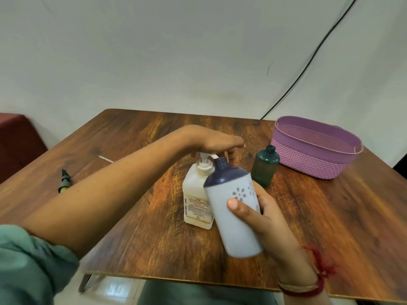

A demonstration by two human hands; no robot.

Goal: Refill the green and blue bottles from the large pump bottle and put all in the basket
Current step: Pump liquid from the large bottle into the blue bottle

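The large white pump bottle (pixel 196 198) stands upright in the middle of the wooden table (pixel 330 227). My left hand (pixel 211 143) lies flat on its pump head, fingers straight, pressing down. My right hand (pixel 262 214) grips the blue bottle (pixel 233 208), a pale body with a dark blue top and flower cut-outs. It is tilted left, uncapped, with its open neck right under the pump spout. The green bottle (pixel 265 167) stands upright and uncapped just right of them. The purple basket (pixel 308 160) sits at the back right, with nothing seen inside.
A small dark green pump cap (pixel 64 180) lies at the table's left, with a thin white tube (pixel 105 159) a little beyond it. A black cable (pixel 308 62) runs down the wall behind the basket. A dark red seat (pixel 17 139) stands left of the table.
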